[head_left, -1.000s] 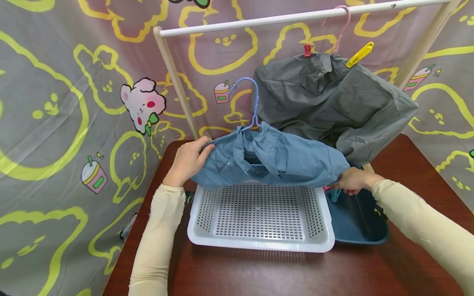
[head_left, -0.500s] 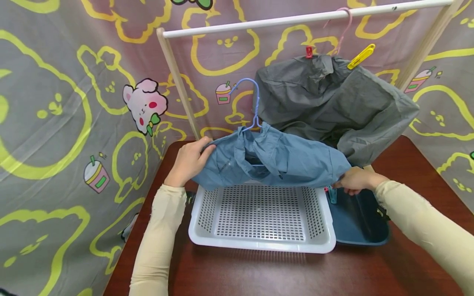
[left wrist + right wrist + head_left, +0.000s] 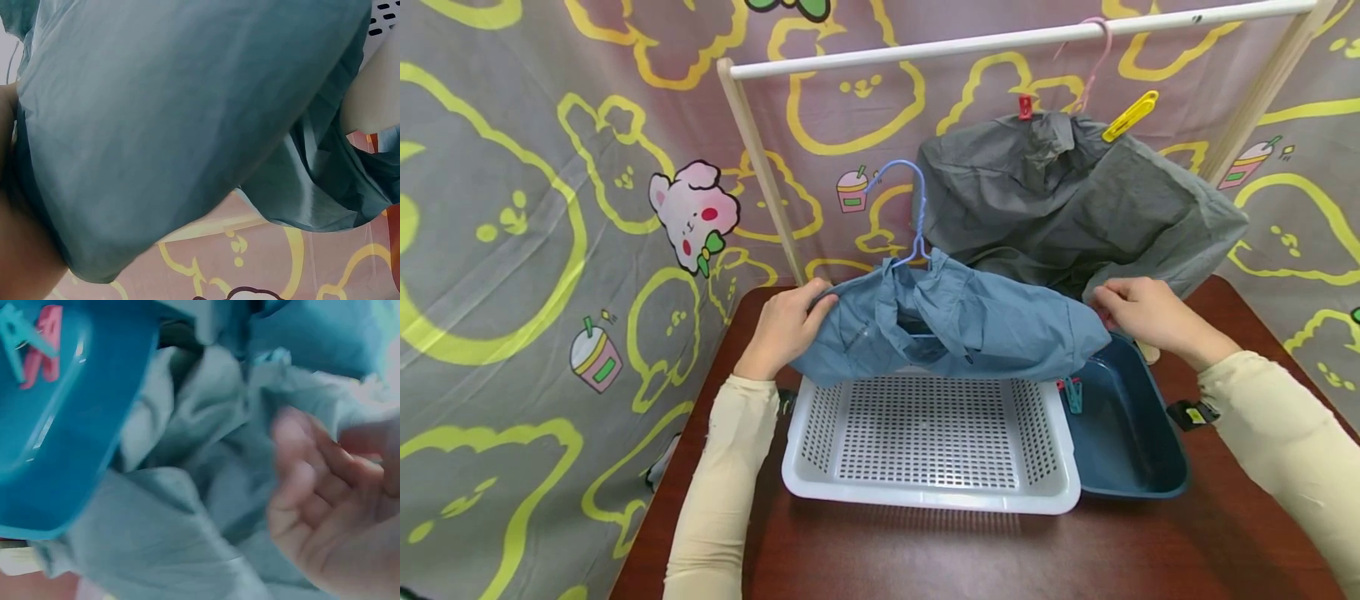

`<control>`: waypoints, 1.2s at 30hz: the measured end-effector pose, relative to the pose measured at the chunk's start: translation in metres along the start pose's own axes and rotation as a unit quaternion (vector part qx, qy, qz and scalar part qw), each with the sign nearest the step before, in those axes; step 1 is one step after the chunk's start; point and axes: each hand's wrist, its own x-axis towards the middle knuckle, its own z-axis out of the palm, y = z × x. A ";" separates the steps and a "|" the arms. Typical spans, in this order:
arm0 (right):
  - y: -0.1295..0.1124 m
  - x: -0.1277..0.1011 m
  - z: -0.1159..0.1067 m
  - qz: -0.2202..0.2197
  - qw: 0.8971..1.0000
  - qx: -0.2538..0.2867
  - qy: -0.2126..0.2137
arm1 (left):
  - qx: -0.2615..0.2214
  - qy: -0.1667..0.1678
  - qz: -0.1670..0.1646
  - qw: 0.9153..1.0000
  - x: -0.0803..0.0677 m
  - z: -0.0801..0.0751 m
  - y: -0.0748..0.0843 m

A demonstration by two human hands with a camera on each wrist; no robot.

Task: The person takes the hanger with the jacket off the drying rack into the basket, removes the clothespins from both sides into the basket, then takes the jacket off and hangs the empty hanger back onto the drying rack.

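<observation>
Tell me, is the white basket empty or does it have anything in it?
Empty: the white basket shows only bare perforated floor; the blue shirt is held above it.

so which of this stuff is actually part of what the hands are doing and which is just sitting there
In use:
left hand, gripping the blue shirt
blue cloth shirt
light blue wire hanger
right hand, by the shirt's edge

Lying about:
white perforated plastic basket
dark blue plastic tub holding clothes pegs
grey hung garment
yellow peg

Your left hand (image 3: 782, 327) is raised at chest height, fingers curled in a grip, forearm angled up from the lower left. Your right hand (image 3: 1138, 312) is raised, fingers loosely bent, palm showing to wrist camera.
</observation>
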 end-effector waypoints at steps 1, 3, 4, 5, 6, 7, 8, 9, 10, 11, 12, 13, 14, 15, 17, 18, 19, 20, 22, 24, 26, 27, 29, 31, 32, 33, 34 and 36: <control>-0.006 -0.001 -0.001 -0.009 1.000 0.003 0.030 | 0.001 0.000 0.001 1.000 0.000 0.000 0.000; -0.019 -0.003 0.000 -0.029 0.996 0.014 0.082 | 0.003 0.002 0.004 1.000 0.000 0.001 0.000; -0.025 -0.003 0.002 -0.046 0.994 0.013 0.099 | 0.004 0.003 0.004 1.000 0.001 0.001 0.000; -0.031 -0.004 0.004 -0.066 0.991 0.010 0.112 | 0.004 0.003 0.003 1.000 0.001 0.001 0.001; -0.037 -0.004 0.007 -0.085 0.989 0.006 0.121 | 0.004 0.004 0.002 1.000 0.001 0.001 0.001; -0.042 -0.004 0.010 -0.103 0.987 -0.003 0.126 | 0.005 0.006 0.002 1.000 0.001 0.001 0.001; -0.047 -0.004 0.013 -0.115 0.985 -0.012 0.126 | 0.005 0.008 0.000 1.000 0.001 0.001 0.002; -0.050 -0.003 0.017 -0.128 0.984 -0.021 0.123 | 0.005 0.010 -0.001 1.000 0.002 0.001 0.002; -0.053 -0.003 0.020 -0.137 0.983 -0.030 0.118 | 0.005 0.012 -0.002 1.000 0.002 0.001 0.003; -0.054 -0.003 0.023 -0.143 0.983 -0.037 0.112 | 0.006 0.014 -0.003 1.000 0.002 0.002 0.004; -0.055 -0.002 0.026 -0.145 0.982 -0.043 0.110 | 0.007 0.016 -0.003 1.000 0.002 0.002 0.004; -0.056 -0.001 0.029 -0.145 0.982 -0.047 0.111 | 0.009 0.016 -0.002 1.000 0.003 0.002 0.005; -0.056 -0.001 0.031 -0.144 0.982 -0.048 0.114 | 0.009 0.014 -0.001 1.000 0.003 0.002 0.006; -0.056 0.000 0.033 -0.146 0.980 -0.050 0.123 | 0.008 0.012 -0.001 1.000 0.004 0.002 0.007; -0.056 0.000 0.035 -0.149 0.977 -0.051 0.142 | 0.007 0.007 -0.003 1.000 0.004 0.001 0.009; -0.056 0.001 0.036 -0.149 0.976 -0.051 0.151 | 0.005 0.005 -0.004 1.000 0.004 0.001 0.010; -0.057 0.000 0.036 -0.150 0.974 -0.053 0.160 | 0.003 0.002 -0.006 1.000 0.004 0.001 0.011; -0.057 0.001 0.036 -0.152 0.973 -0.055 0.165 | 0.001 0.000 -0.008 1.000 0.005 0.000 0.012; -0.058 0.001 0.036 -0.160 0.970 -0.060 0.172 | 0.001 -0.003 -0.010 1.000 0.006 0.000 0.013; -0.058 0.001 0.036 -0.164 0.969 -0.062 0.177 | 0.001 -0.008 -0.009 1.000 0.007 0.000 0.015; -0.059 0.001 0.036 -0.167 0.967 -0.065 0.180 | 0.004 -0.013 -0.008 1.000 0.008 0.000 0.016; -0.060 0.001 0.036 -0.168 0.967 -0.065 0.182 | 0.006 -0.015 -0.007 1.000 0.009 0.000 0.016; -0.061 0.002 0.036 -0.170 0.966 -0.066 0.184 | 0.012 -0.017 -0.009 1.000 0.009 0.001 0.017; -0.061 0.002 0.036 -0.169 0.966 -0.066 0.184 | 0.022 -0.020 -0.011 1.000 0.010 0.000 0.018; -0.062 0.002 0.036 -0.168 0.966 -0.065 0.183 | 0.025 -0.022 -0.012 0.999 0.010 0.001 0.019; -0.062 0.002 0.037 -0.167 0.967 -0.065 0.183 | 0.029 -0.024 -0.011 0.999 0.010 0.001 0.019; -0.062 0.003 0.037 -0.166 0.967 -0.065 0.183 | 0.031 -0.027 -0.011 0.999 0.010 0.001 0.020; -0.062 0.003 0.037 -0.166 0.967 -0.066 0.183 | 0.034 -0.033 -0.011 0.999 0.010 0.001 0.021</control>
